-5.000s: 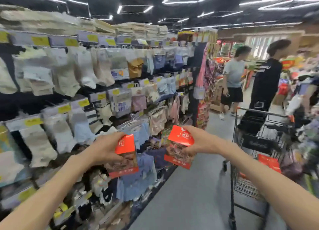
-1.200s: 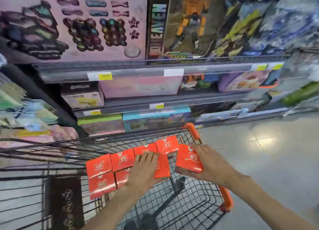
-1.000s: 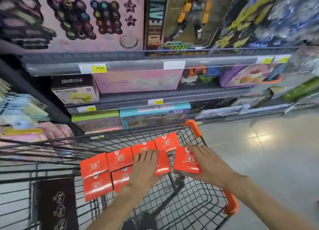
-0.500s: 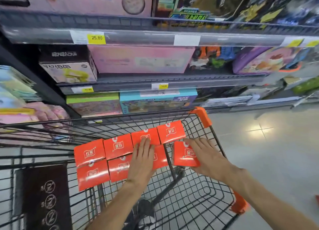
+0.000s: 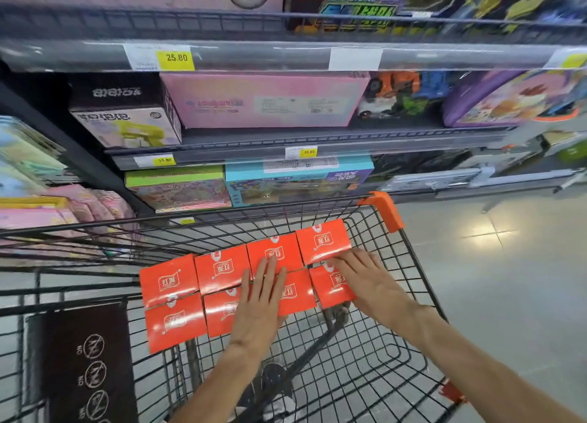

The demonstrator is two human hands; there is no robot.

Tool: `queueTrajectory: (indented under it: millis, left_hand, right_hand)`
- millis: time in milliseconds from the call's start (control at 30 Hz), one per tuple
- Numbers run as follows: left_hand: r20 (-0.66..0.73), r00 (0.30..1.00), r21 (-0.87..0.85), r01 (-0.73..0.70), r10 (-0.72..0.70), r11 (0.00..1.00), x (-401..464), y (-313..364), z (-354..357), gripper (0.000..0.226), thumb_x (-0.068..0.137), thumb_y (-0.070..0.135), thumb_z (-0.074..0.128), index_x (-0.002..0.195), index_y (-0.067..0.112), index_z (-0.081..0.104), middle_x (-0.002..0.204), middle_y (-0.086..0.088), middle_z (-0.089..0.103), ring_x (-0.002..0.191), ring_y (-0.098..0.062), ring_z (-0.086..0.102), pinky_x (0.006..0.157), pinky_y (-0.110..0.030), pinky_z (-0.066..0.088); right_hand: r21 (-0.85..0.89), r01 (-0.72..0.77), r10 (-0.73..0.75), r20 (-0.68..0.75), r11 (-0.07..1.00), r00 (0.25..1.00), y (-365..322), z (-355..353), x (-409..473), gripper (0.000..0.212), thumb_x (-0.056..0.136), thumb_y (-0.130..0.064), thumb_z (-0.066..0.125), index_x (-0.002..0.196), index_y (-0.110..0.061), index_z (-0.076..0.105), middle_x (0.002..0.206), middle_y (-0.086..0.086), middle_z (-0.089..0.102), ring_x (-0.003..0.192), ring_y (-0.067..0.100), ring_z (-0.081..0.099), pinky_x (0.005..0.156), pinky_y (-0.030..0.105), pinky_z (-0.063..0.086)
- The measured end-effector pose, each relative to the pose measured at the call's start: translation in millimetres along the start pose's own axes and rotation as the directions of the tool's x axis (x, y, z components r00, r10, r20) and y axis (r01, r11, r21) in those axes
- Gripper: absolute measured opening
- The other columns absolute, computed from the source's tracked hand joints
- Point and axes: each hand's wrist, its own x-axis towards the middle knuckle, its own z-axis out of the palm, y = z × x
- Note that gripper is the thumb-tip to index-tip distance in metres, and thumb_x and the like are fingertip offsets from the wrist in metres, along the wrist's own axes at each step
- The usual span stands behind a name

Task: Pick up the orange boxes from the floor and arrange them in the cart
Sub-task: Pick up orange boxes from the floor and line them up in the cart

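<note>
Orange boxes (image 5: 222, 271) lie flat in the cart (image 5: 394, 327), 8 in all, set in 2 rows of 4 against its far wire wall. Edges touch, so the block cannot slide and space nearer the handle end stays free. The left hand (image 5: 259, 305) rests flat, fingers straight, pressing the middle boxes to hold the rows aligned. The right hand (image 5: 365, 278), fingers also extended, presses the last box (image 5: 330, 287) into the near row's right end, next to the cart's orange corner guard (image 5: 386, 208). Neither hand grasps anything.
</note>
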Motion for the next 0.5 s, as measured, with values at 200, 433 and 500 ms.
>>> queueTrajectory:
  millis: [200, 433, 500]
  left_hand:
    - [0.008, 1.0, -0.049, 0.001, 0.0, 0.999, 0.9, 0.0, -1.1, 0.102, 0.094, 0.052, 0.053, 0.155, 0.009, -0.017, 0.161, -0.019, -0.028, 0.148, -0.036, -0.025, 0.121, -0.059, 0.007]
    - [0.019, 1.0, -0.071, 0.002, -0.001, 0.997, 2.0, -0.2, 1.2, 0.107, 0.092, 0.05, 0.059, 0.155, 0.01, -0.016, 0.161, -0.019, -0.025, 0.149, -0.035, -0.023, 0.12, -0.059, 0.009]
    - [0.025, 1.0, -0.066, 0.008, -0.007, 0.998, 2.7, 1.7, 0.9, 0.108, 0.091, 0.05, 0.06, 0.155, 0.01, -0.017, 0.161, -0.019, -0.026, 0.149, -0.036, -0.023, 0.12, -0.06, 0.009]
  right_hand:
    - [0.036, -0.066, 0.067, -0.04, 0.997, 0.997, -4.1, 16.8, 8.1, 0.1, 0.056, -0.01, 0.087, 0.144, -0.021, 0.04, 0.14, 0.0, 0.046, 0.131, 0.025, 0.042, 0.113, 0.043, 0.038]
    - [-0.07, 0.007, -0.012, -0.066, 0.997, 0.998, -7.8, 33.6, 7.4, 0.095, 0.051, 0.002, 0.078, 0.138, -0.015, 0.046, 0.137, 0.004, 0.046, 0.127, 0.029, 0.041, 0.106, 0.047, 0.042]
    - [-0.106, 0.042, -0.055, -0.113, 0.993, 0.992, -7.2, 37.2, 2.6, 0.088, 0.048, 0.005, 0.074, 0.131, -0.013, 0.054, 0.133, 0.006, 0.051, 0.122, 0.029, 0.043, 0.101, 0.047, 0.047]
